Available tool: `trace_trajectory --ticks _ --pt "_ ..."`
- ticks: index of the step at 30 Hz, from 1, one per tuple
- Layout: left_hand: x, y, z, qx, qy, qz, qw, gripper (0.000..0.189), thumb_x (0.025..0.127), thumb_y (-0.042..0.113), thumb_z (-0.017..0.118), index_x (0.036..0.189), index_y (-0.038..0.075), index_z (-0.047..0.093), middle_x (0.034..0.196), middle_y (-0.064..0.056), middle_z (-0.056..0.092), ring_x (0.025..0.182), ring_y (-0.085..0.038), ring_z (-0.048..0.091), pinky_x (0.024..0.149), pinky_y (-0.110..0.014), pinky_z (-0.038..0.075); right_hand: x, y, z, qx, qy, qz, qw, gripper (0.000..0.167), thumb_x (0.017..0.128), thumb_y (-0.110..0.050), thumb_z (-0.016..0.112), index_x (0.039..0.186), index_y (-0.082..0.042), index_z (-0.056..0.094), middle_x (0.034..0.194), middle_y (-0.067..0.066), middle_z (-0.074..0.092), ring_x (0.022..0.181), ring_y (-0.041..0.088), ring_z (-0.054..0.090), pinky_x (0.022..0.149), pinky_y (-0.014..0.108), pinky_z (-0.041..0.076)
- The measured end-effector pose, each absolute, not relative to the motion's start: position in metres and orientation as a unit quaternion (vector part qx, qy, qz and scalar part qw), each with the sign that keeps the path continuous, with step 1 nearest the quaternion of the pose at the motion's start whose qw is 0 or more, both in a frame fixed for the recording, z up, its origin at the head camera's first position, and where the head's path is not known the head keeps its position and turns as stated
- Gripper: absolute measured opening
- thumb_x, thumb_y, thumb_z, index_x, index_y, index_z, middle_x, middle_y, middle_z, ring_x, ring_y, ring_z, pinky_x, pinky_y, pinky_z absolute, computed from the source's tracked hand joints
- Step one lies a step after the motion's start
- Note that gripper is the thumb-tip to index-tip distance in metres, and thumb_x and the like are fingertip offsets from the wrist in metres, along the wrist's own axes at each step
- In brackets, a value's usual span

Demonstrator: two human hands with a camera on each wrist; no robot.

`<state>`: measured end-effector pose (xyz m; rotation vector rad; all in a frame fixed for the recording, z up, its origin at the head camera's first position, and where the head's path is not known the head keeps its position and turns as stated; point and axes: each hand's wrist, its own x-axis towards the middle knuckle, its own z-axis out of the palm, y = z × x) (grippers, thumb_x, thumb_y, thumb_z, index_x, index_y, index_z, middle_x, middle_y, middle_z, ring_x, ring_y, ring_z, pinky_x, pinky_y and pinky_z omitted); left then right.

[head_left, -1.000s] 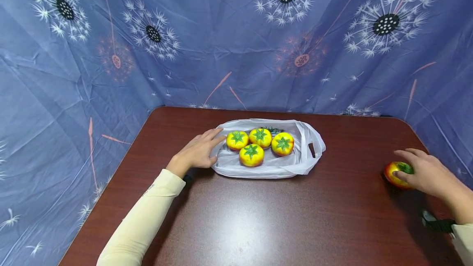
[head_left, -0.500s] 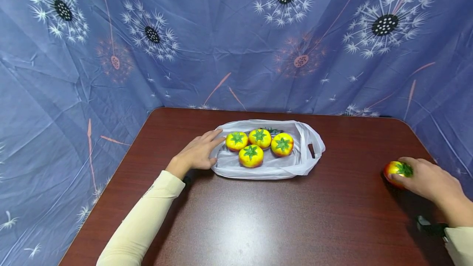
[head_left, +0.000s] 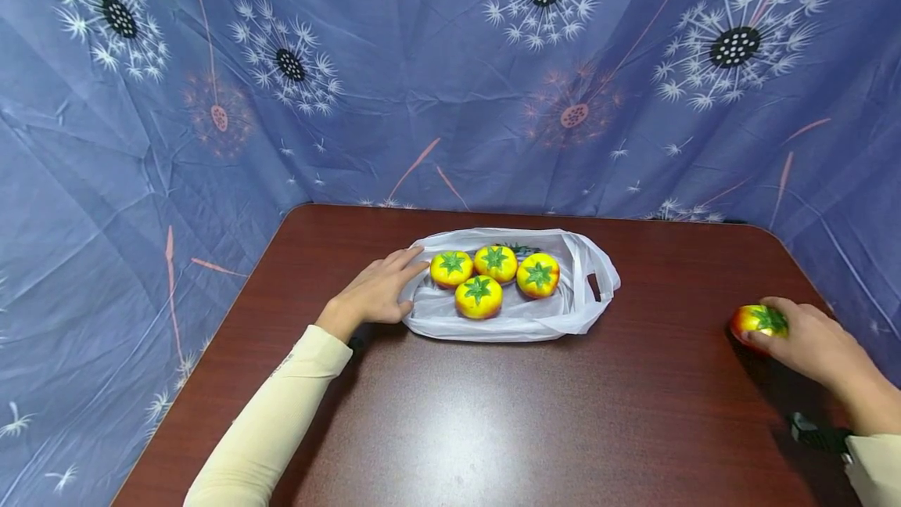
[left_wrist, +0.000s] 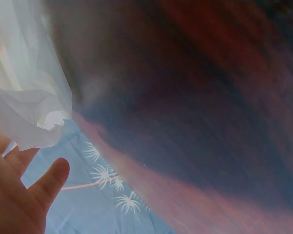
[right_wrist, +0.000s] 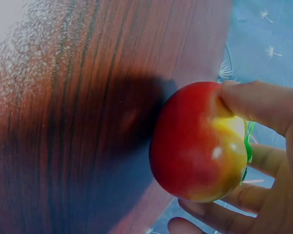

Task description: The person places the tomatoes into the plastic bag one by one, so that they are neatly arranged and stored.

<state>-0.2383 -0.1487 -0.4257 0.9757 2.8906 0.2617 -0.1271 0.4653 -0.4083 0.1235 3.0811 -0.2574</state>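
Note:
At the right of the table, my right hand (head_left: 820, 343) holds a red-and-yellow tomato (right_wrist: 198, 144) with a green leafy top. In the right wrist view, its thumb presses one side and fingers curl around the other. My left hand (head_left: 373, 290) lies at the left end of a white plastic bag (head_left: 517, 325), fingers spread along its rim. The left wrist view shows the thumb apart from the plastic. Several tomatoes of the same kind sit inside the open bag, including a front tomato (head_left: 479, 297) and a right one (head_left: 538, 275).
A dark green leafy piece (head_left: 519, 247) shows at the back of the bag. The bag's handle loop (head_left: 604, 280) sticks out to the right. Under everything is a brown wooden table (head_left: 619, 413). A blue patterned cloth (head_left: 436, 100) hangs behind and at the sides.
My right hand has come down and closed its fingers around the tomato, which stays in nearly the same place. My left hand and the bag have hardly moved.

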Motion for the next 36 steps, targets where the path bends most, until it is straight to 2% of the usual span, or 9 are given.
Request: trace_trajectory --ticks 5,17,26,36 --pt "-0.238 -0.149 -0.425 0.319 0.943 0.086 0.042 0.073 0.083 0.027 0.062 0.152 0.018 0.041 0.166 -0.006 0.022 0.149 -0.029 0.029 0.116 -0.055 0.033 -0.125 0.467 -0.41 0.038 0.995 -0.085 0.019 0.075 0.085 -0.042 0.072 0.127 0.012 0.042 0.107 0.045 0.048 0.087 0.053 0.053 0.067 0.062 0.043" --pt "-0.238 -0.147 -0.425 0.323 0.942 0.083 0.035 0.073 0.082 0.027 0.063 0.151 0.017 0.041 0.166 -0.007 0.023 0.149 -0.029 0.03 0.115 -0.055 0.035 -0.125 0.469 -0.416 0.03 0.996 -0.086 0.012 0.08 0.077 -0.034 0.079 0.13 0.011 0.04 0.111 0.046 0.047 0.09 0.056 0.052 0.067 0.064 0.043" --pt "-0.237 -0.147 -0.425 0.322 0.943 0.077 0.037 0.073 0.083 0.028 0.063 0.152 0.017 0.04 0.166 -0.008 0.023 0.149 -0.03 0.029 0.116 -0.055 0.033 -0.129 0.462 -0.411 0.02 0.996 -0.087 -0.027 0.079 0.077 -0.033 0.08 0.132 0.009 0.042 0.111 0.044 0.048 0.088 0.053 0.053 0.068 0.064 0.043" --pt "-0.238 -0.147 -0.425 0.324 0.943 0.074 0.03 0.074 0.083 0.029 0.063 0.152 0.016 0.041 0.166 -0.009 0.024 0.149 -0.032 0.031 0.115 -0.055 0.034 -0.131 0.43 -0.388 -0.003 0.99 -0.117 -0.082 0.077 0.081 -0.03 0.079 0.14 0.002 0.041 0.122 0.039 0.042 0.103 0.053 0.044 0.07 0.065 0.04"
